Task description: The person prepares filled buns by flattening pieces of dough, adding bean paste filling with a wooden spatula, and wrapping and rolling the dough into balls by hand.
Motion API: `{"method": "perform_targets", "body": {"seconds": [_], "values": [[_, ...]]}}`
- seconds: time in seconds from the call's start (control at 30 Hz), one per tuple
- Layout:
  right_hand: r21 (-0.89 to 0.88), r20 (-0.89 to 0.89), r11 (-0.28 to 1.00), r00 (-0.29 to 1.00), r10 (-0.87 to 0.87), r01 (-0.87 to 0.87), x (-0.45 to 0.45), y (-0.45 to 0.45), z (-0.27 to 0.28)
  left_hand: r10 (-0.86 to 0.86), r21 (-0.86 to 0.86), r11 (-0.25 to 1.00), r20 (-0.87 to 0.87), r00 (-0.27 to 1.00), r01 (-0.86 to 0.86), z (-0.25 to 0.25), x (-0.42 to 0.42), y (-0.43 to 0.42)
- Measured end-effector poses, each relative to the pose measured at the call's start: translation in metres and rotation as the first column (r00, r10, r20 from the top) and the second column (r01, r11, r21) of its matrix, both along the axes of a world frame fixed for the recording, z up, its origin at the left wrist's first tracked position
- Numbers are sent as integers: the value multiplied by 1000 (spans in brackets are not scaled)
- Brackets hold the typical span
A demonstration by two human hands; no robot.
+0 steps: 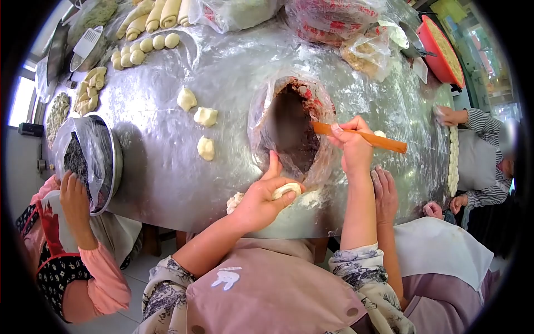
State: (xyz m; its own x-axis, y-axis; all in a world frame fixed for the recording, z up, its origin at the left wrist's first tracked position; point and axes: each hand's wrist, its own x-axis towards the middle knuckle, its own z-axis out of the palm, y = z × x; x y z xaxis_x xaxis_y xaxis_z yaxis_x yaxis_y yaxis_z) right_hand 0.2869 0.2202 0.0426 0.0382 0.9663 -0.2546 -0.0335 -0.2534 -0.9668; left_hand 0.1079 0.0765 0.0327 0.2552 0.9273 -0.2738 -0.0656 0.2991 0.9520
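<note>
My left hand [266,197] is closed round a piece of pale dough [286,191], near the table's front edge, with one finger against the plastic bag. In my right hand [353,142] is an orange-brown flat stick [378,141]. The stick's left end reaches over the rim of an open plastic bag [325,106] that holds a dark reddish filling [306,142]. Part of the filling is blurred dark. Left of the bag lie dough lumps [206,116], and a small crumbly piece [235,202] sits beside my left wrist.
A steel bowl [115,161] of dark filling stands at the left, with a person's hand [75,192] at it. Another person's hand [384,189] rests right of my forearm. Dough rolls [168,14], plastic bags [331,16] and a red basin [436,53] lie farther back.
</note>
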Motion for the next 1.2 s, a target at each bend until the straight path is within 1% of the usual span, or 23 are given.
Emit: {"method": "perform_targets", "body": {"seconds": [0.1, 0.2, 0.3, 0.4, 0.5, 0.6, 0.7, 0.8, 0.9, 0.97, 1.0, 1.03, 1.07, 1.1, 1.13, 1.17, 1.2], "values": [[-70, -34, 998, 999, -8, 5, 2, 2, -2, -29, 60, 998, -10, 1000, 30, 2, -4, 2], [-126, -133, 992, 991, -24, 7, 10, 5, -14, -31, 26, 999, 72, 997, 30, 0, -5, 2], [-177, -215, 984, 976, -47, 8, 11, 3, -18, -48, 48, 998, 60, 997, 46, -2, -7, 1], [-176, -299, 984, 954, -38, -16, 14, -2, -22, -64, 45, 997, 92, 994, 60, -3, -8, 1], [-170, -392, 985, 919, -44, -26, 17, -6, -28, -64, 99, 993, 35, 997, 61, -3, -9, 1], [-187, -450, 981, 892, -42, -48, 22, -4, -38, -75, 65, 995, 28, 997, 73, 0, -10, 0], [-238, -458, 970, 887, -61, -57, 22, -3, -38, -73, 60, 996, 43, 996, 70, -2, -8, -1], [-345, -413, 936, 907, -84, -70, 21, 1, -30, -64, 112, 991, -34, 997, 68, -2, -7, -3], [-321, -265, 947, 963, -54, -35, 13, 0, -10, -68, 93, 993, -78, 995, 75, 3, -4, -3], [-214, -139, 977, 990, -17, -13, -1, -8, 11, -66, 26, 997, -70, 995, 68, 7, 0, -1], [-155, -70, 988, 997, -9, -2, -9, -13, 18, -67, 31, 997, -78, 995, 70, 8, 0, 0], [-31, 59, 999, 998, 12, -10, -15, -21, 18, -69, 35, 997, -85, 994, 72, 9, 1, 0], [124, 246, 989, 968, 53, -86, -18, -31, 18, -66, 74, 995, -103, 992, 74, 7, 2, 1], [257, 432, 949, 900, 58, -185, -20, -41, 19, -65, 112, 991, -117, 991, 78, 6, 4, 1], [357, 602, 884, 798, 29, -301, -19, -47, 19, -72, 116, 990, -113, 991, 85, 4, 5, 2], [354, 538, 900, 843, 26, -254, -16, -49, 15, -79, 118, 989, -110, 991, 92, 3, 6, 2], [316, 401, 931, 915, 43, -182, -16, -50, 13, -81, 123, 988, -109, 991, 94, 3, 5, 3]]}}
